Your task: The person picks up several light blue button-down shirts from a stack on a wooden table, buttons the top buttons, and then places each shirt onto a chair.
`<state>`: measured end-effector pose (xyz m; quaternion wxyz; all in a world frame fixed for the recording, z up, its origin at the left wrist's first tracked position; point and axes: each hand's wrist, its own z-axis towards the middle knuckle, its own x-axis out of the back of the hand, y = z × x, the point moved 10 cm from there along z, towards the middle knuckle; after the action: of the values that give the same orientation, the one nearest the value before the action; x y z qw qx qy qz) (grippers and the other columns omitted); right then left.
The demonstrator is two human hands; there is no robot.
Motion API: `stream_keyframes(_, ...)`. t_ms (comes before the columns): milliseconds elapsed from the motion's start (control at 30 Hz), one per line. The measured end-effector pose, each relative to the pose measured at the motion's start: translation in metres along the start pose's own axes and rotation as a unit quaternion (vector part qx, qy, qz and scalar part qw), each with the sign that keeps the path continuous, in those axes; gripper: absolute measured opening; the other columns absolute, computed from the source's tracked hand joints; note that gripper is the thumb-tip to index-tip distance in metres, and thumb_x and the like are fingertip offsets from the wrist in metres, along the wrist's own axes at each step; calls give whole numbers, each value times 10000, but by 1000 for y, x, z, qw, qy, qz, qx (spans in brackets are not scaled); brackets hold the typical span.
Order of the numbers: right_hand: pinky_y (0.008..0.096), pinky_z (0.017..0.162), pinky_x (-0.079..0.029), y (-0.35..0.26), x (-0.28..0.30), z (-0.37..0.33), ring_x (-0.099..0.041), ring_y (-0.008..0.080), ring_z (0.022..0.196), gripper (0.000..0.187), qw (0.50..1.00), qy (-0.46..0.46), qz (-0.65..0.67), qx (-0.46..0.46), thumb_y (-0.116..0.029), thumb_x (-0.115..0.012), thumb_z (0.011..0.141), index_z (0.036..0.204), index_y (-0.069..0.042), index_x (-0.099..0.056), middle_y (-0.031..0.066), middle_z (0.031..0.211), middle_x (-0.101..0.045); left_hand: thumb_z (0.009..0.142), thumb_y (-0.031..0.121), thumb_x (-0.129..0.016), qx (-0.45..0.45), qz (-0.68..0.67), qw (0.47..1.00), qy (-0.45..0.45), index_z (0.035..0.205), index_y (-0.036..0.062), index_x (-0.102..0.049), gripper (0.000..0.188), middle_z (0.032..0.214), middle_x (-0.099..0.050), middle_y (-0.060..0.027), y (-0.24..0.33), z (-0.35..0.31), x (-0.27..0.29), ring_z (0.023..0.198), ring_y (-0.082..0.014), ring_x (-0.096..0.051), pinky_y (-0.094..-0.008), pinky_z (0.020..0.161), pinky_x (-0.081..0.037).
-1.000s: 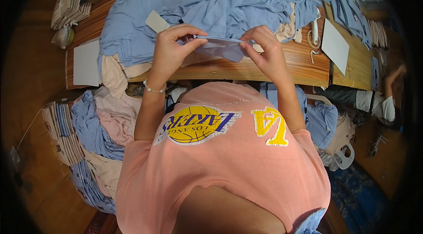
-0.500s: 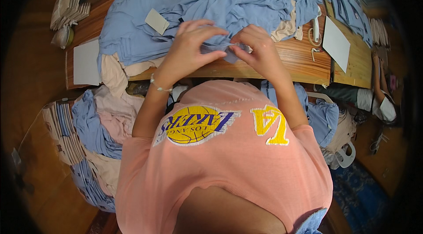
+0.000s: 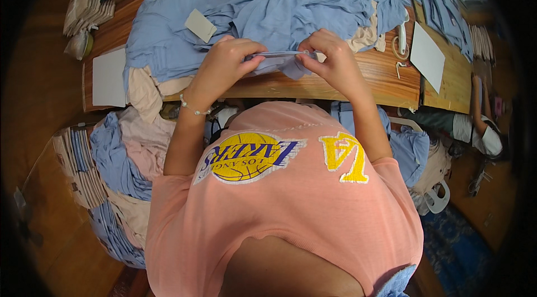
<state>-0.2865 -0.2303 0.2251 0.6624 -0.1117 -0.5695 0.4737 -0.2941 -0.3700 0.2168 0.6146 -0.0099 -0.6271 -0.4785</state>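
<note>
My left hand (image 3: pixel 226 64) and my right hand (image 3: pixel 329 61) both pinch a folded light blue garment (image 3: pixel 279 62), holding its edge stretched between them just above the front edge of the wooden table (image 3: pixel 347 81). Behind it lies a big heap of light blue garments (image 3: pixel 268 6) spread over the table. A beige card tag (image 3: pixel 200 25) rests on the heap, left of my left hand. A bead bracelet sits on my left wrist.
A white sheet (image 3: pixel 109 77) lies at the table's left end, another white sheet (image 3: pixel 428 50) at the right, with a white tool (image 3: pixel 401 36) beside it. Blue and beige garment piles (image 3: pixel 123 157) fill the floor at left. Another person (image 3: pixel 475 126) crouches at far right.
My hands closed together over the garment, then drew apart a little, holding its edge stretched between them. The person at right shifted position.
</note>
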Motion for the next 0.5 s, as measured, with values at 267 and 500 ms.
stream_keyframes(267, 335, 652, -436, 15, -5, -2, -547, 249, 719, 111, 998, -18, 27, -62, -75, -677, 722, 785, -1, -623, 107, 724, -589, 785, 87, -656, 70, -145, 987, -4, 943, 22, -639, 173, 858, -650, -86, -18, -4, 7, 762, -183, -621, -271, 662, -478)
stream_keyframes(500, 330, 650, -441, 17, -9, -1, -558, 239, 726, 110, 997, -25, 35, -65, -76, -677, 733, 798, 0, -632, 100, 733, -597, 798, 90, -649, 77, -105, 991, -18, 926, 16, -640, 148, 848, -651, -75, -23, -5, 6, 741, -156, -620, -261, 646, -478)
